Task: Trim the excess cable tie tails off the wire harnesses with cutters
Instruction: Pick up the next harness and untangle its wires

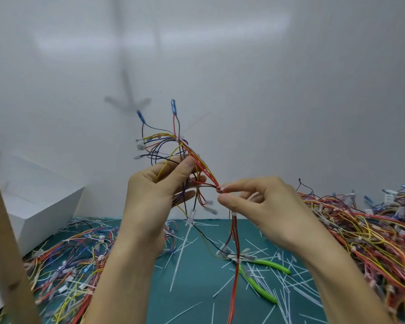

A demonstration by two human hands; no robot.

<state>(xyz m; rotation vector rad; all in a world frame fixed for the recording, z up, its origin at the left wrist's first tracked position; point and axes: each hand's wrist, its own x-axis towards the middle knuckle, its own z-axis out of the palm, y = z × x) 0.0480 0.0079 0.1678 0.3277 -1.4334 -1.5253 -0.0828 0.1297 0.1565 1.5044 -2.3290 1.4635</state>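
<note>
Head view: cut tails (180,258) litter the mat (197,300), so trimming looks well under way. Heaps of harnesses lie left (68,253) and right (372,230); which are finished I cannot tell. The cutters (258,287) lie on the mat, unheld. The left hand (154,190) curls round a raised harness (173,146). The right hand (262,206) pinches its tie (221,189) between thumb and forefinger.

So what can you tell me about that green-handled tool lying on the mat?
The cutters lie flat on the teal mat, and neither the left hand nor the right hand touches them. Their two bright green, plastic-looking handles are spread in a V. The head is mostly hidden behind red wires and pale connectors of the held wire harness. White cut tie tails lie scattered around them.
</note>
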